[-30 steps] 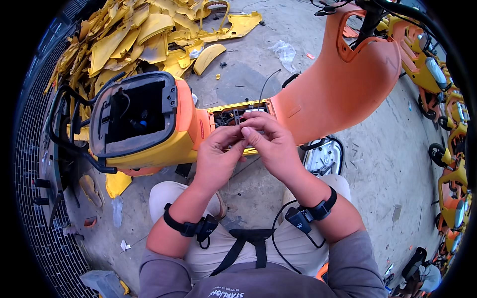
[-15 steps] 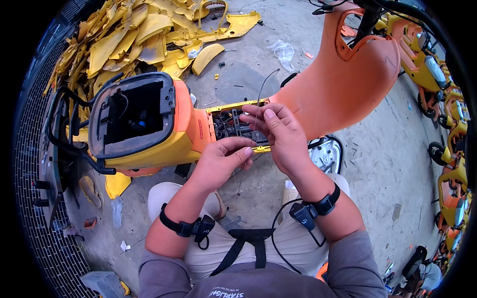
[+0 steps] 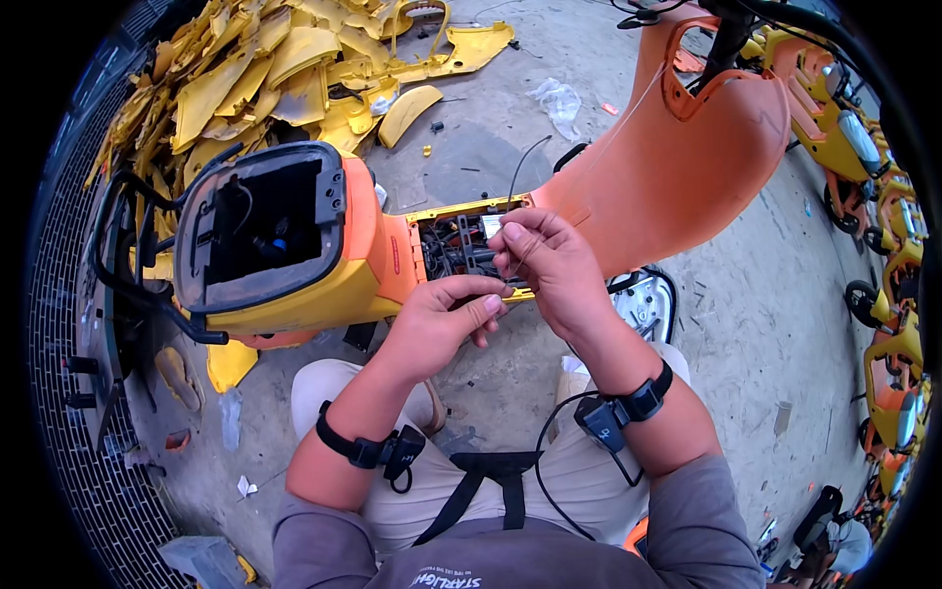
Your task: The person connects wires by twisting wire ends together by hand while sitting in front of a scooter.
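An orange and yellow scooter body [image 3: 368, 265] lies across in front of me, its floorboard opening [image 3: 461, 245] showing dark wiring. Over the near edge of this opening, my left hand [image 3: 446, 319] is closed in a pinch, thumb against forefinger, on a thin wire. Just right of it and slightly higher, my right hand [image 3: 554, 265] pinches the same wire, fingertips close to the left ones. A fine pale strand [image 3: 628, 118] runs up and right from the right hand across the orange front panel. Behind that hand a dark cable [image 3: 517, 167] sticks up.
Yellow body panels [image 3: 265, 69] are heaped at the far left. The scooter's seat opening [image 3: 265, 226] gapes on the left, beside a black rear rack [image 3: 137, 245]. More scooters [image 3: 898, 294] line the right side. Clear plastic [image 3: 559, 103] lies on the floor.
My right hand has drawn its fingers together and lowered them toward the left fingertips. The pale strand now stretches up to the right. My left hand has barely moved.
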A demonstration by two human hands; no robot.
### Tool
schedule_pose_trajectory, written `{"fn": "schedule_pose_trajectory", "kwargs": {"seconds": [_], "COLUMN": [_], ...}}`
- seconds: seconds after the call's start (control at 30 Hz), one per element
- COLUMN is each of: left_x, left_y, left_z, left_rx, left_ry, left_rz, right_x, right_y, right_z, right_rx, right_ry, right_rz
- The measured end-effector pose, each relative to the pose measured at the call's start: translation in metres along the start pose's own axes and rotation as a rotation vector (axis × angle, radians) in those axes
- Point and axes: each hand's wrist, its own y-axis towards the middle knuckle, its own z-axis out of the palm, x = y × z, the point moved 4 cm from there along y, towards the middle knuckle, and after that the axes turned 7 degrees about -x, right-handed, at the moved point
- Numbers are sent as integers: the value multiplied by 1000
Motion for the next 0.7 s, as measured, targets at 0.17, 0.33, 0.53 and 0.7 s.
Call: {"fn": "schedule_pose_trajectory", "kwargs": {"seconds": [0.17, 0.33, 0.53, 0.7], "left_x": [1, 1, 5, 7], "left_y": [3, 6, 5, 6], "left_z": [-4, -6, -3, -1], "left_rx": [-38, -112, -115, -139], "left_ry": [-17, -100, -24, -33], "left_rz": [1, 4, 11, 23], "right_x": [6, 10, 8, 7], "right_y": [-5, -8, -3, -1], "right_z": [4, 6, 1, -2], "right_rx": [97, 95, -27, -54], "right_ry": [-12, -160, -278, -313], "right_rz": [-8, -113, -65, -73]}}
